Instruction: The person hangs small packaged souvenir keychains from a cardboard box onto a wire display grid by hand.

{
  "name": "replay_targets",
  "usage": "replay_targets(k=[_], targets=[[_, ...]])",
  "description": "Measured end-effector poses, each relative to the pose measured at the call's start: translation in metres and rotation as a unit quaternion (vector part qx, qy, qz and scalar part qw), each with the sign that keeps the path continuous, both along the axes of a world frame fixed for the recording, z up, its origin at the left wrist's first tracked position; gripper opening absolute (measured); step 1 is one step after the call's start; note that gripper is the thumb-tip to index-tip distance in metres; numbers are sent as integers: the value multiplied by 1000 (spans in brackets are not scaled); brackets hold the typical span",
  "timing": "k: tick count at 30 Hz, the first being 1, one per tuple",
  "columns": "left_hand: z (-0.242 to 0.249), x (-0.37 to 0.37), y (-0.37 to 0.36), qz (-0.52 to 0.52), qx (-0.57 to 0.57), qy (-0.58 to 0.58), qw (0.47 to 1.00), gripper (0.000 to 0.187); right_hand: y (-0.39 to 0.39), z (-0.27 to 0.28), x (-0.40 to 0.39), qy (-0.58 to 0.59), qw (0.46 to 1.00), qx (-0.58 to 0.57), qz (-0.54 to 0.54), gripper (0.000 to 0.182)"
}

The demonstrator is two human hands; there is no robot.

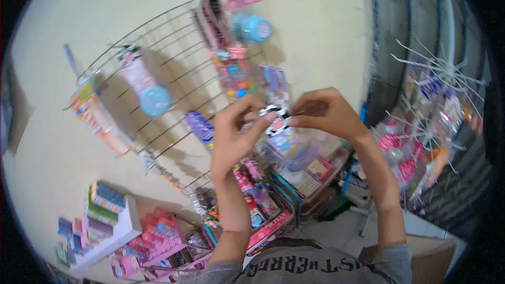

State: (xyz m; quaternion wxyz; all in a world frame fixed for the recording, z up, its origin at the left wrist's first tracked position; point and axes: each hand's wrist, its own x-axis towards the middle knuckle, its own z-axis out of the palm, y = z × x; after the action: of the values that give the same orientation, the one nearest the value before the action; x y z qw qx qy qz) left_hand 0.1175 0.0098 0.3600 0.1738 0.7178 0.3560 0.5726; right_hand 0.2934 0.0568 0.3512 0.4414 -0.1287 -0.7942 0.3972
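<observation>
In front of the wire rack, my left hand (234, 134) pinches a clear packet (289, 144) by its black-and-white cow-print top (279, 121), thumb on the front. My right hand (331, 113) is closed in a pinch at the right edge of that same cow-print top. The clear lower part of the packet hangs below my fingers, blurred, with yellow and purple print on it. Behind my hands is the wire grid rack (173, 18), fixed on a pale wall. A similar packet with a cow-print top and a round blue piece (154, 101) hangs on the rack's left.
Other goods hang on the rack: a blue round container (256, 29), a purple packet (199, 126) and an orange packet (100, 115). Below stand boxes on a white shelf (118, 229) and bins of small goods (271, 226). White wire hooks (447, 71) with bagged goods are at right.
</observation>
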Motion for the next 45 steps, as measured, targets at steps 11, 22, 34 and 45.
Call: replay_targets(k=[11, 22, 34, 45], targets=[[58, -77, -31, 188, 112, -175, 960, 20, -4, 77, -134, 166, 981, -11, 97, 19], [110, -141, -11, 349, 182, -116, 912, 36, 29, 123, -229, 242, 962, -30, 123, 20], [58, -96, 12, 626, 429, -5, 652, 47, 27, 88, -148, 3, 941, 317, -119, 28], [-1, 214, -25, -253, 295, -355, 851, 26, -201, -39, 184, -377, 840, 113, -373, 26]])
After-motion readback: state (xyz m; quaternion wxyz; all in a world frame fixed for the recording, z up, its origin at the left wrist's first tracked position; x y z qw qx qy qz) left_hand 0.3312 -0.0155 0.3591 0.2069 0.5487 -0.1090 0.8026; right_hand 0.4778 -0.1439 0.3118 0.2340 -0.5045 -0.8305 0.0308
